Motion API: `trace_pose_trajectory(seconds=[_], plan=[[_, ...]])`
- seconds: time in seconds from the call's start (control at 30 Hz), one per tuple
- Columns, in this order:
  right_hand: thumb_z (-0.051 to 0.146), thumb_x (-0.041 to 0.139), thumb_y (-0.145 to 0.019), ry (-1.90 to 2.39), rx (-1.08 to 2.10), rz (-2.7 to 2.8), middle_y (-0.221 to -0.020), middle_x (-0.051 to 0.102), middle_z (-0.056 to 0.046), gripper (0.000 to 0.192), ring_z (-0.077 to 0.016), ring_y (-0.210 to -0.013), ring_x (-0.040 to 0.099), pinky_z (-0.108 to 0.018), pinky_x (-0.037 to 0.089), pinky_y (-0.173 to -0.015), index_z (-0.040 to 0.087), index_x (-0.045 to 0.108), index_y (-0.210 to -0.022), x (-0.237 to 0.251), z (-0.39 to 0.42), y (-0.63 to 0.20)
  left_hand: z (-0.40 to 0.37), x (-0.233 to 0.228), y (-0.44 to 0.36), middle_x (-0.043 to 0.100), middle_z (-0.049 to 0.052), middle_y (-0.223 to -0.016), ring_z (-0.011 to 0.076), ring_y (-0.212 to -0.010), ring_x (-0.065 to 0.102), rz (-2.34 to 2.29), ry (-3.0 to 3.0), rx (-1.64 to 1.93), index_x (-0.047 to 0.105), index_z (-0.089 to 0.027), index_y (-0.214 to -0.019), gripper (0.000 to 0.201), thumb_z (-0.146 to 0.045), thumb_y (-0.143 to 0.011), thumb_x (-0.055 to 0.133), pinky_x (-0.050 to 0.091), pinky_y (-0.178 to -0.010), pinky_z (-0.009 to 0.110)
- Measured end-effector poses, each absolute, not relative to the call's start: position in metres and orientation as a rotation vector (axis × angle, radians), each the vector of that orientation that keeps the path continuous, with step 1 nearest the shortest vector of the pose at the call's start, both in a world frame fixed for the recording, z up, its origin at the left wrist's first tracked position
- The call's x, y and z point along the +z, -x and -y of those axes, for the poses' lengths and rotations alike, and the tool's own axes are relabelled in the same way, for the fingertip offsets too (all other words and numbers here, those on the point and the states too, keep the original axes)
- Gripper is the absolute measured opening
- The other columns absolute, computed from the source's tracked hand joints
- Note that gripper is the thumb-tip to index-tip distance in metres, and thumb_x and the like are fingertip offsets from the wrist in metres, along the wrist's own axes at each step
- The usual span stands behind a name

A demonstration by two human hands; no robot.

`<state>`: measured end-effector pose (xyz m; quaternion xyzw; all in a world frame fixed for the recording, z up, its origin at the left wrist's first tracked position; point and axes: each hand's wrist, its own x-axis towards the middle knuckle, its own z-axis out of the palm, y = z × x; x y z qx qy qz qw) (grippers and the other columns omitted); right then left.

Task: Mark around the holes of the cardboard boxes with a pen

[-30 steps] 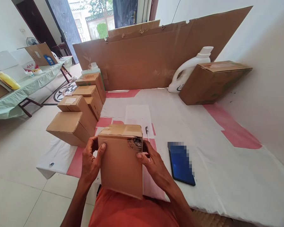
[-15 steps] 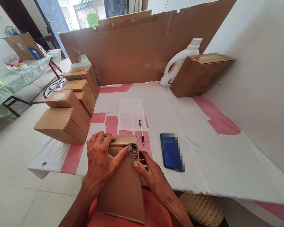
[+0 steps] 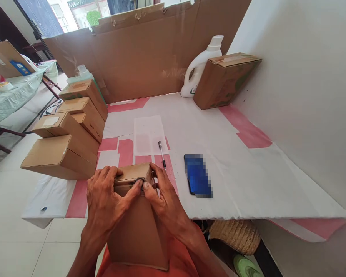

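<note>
Both hands, left (image 3: 105, 198) and right (image 3: 164, 200), clamped on carton (image 3: 137, 227) at table edge (image 3: 190, 215) (pen (image 3: 162, 150) nearby)

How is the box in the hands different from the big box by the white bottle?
The held box is smaller and stands on end against the person's lap, gripped by the left hand and right hand. The big box rests untouched on the table, beside the white bottle. Both are brown cardboard, closed.

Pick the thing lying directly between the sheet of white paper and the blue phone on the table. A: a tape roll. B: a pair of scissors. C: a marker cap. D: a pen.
D: a slim pen lies by the white paper's right edge, left of the blue phone.
</note>
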<state>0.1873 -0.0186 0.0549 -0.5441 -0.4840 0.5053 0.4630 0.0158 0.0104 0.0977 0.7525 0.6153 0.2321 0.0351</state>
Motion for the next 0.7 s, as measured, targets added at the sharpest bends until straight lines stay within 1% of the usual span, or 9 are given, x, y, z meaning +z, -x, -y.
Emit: trace_pose_trajectory(seconds=[0.07, 0.13, 0.23, 0.33, 0.47, 0.53, 0.6, 0.63, 0.7], plan=[[0.053, 0.054, -0.097, 1.365, 1.212, 1.234, -0.154, 0.053, -0.017, 0.07, -0.0299, -0.147, 0.049, -0.05, 0.037, -0.127, 0.017, 0.044, -0.156, 0.057, 0.019, -0.185, -0.01, 0.099, -0.017, 0.076, 0.003, -0.099, 0.0299, -0.096, 0.071, -1.881, -2.287, 0.682, 0.068, -0.026, -0.093, 0.02, -0.046, -0.09, 0.069, 0.044, -0.085, 0.044], [0.051, 0.052, -0.097, 1.373, 1.213, 1.265, -0.151, 0.055, -0.017, 0.066, -0.0302, -0.144, 0.051, -0.05, 0.038, -0.126, 0.016, 0.046, -0.153, 0.058, 0.018, -0.184, -0.01, 0.099, -0.019, 0.077, 0.003, -0.099, 0.0294, -0.095, 0.072, -1.874, -2.271, 0.682, 0.071, -0.027, -0.096, 0.018, -0.044, -0.089, 0.067, 0.045, -0.084, 0.043], [0.049, 0.05, -0.098, 1.372, 1.201, 1.285, -0.147, 0.056, -0.018, 0.064, -0.0305, -0.138, 0.055, -0.05, 0.041, -0.122, 0.014, 0.047, -0.151, 0.057, 0.016, -0.186, -0.01, 0.096, -0.023, 0.077, 0.003, -0.096, 0.0298, -0.092, 0.072, -1.894, -2.264, 0.712, 0.072, -0.027, -0.094, 0.018, -0.043, -0.087, 0.069, 0.046, -0.083, 0.043], [0.048, 0.05, -0.099, 1.367, 1.195, 1.267, -0.144, 0.06, -0.017, 0.059, -0.0295, -0.134, 0.058, -0.048, 0.044, -0.119, 0.017, 0.05, -0.149, 0.055, 0.017, -0.187, -0.009, 0.092, -0.024, 0.077, 0.003, -0.095, 0.0298, -0.092, 0.071, -1.883, -2.27, 0.717, 0.072, -0.026, -0.095, 0.02, -0.045, -0.088, 0.072, 0.046, -0.083, 0.043], [0.059, 0.054, -0.101, 1.316, 1.268, 1.18, -0.149, 0.062, -0.014, 0.061, -0.0286, -0.136, 0.06, -0.043, 0.048, -0.114, 0.021, 0.055, -0.149, 0.047, 0.018, -0.194, -0.008, 0.088, -0.019, 0.077, 0.004, -0.102, 0.0295, -0.099, 0.071, -1.807, -2.248, 0.738, 0.075, -0.027, -0.103, 0.024, -0.049, -0.094, 0.072, 0.045, -0.089, 0.044], [0.067, 0.048, -0.104, 1.307, 1.265, 1.151, -0.151, 0.063, -0.012, 0.062, -0.0284, -0.138, 0.06, -0.041, 0.05, -0.111, 0.024, 0.059, -0.147, 0.042, 0.011, -0.202, -0.008, 0.087, -0.016, 0.077, 0.004, -0.106, 0.0299, -0.103, 0.07, -1.766, -2.267, 0.726, 0.075, -0.027, -0.109, 0.026, -0.049, -0.096, 0.07, 0.044, -0.092, 0.045], [0.068, 0.036, -0.109, 1.482, 1.129, 1.22, -0.144, 0.069, -0.012, 0.061, -0.0276, -0.131, 0.065, -0.039, 0.052, -0.105, 0.023, 0.065, -0.138, 0.036, -0.004, -0.212, -0.009, 0.087, -0.015, 0.076, 0.004, -0.107, 0.03, -0.103, 0.07, -1.736, -2.29, 0.709, 0.075, -0.027, -0.113, 0.026, -0.048, -0.098, 0.069, 0.043, -0.092, 0.045], [0.065, 0.034, -0.11, 1.626, 1.033, 1.278, -0.137, 0.072, -0.013, 0.059, -0.0281, -0.125, 0.068, -0.039, 0.052, -0.102, 0.021, 0.068, -0.13, 0.032, -0.015, -0.217, -0.01, 0.086, -0.015, 0.076, 0.004, -0.107, 0.0298, -0.102, 0.07, -1.731, -2.296, 0.706, 0.075, -0.027, -0.113, 0.026, -0.047, -0.098, 0.068, 0.043, -0.092, 0.046], [0.052, 0.044, -0.111, 1.924, 0.868, 1.378, -0.122, 0.076, -0.016, 0.044, -0.0308, -0.114, 0.072, -0.041, 0.052, -0.097, 0.017, 0.07, -0.118, 0.024, -0.039, -0.227, -0.012, 0.084, -0.017, 0.076, 0.003, -0.105, 0.0297, -0.099, 0.069, -1.733, -2.304, 0.707, 0.075, -0.027, -0.111, 0.024, -0.046, -0.098, 0.068, 0.042, -0.091, 0.046]])
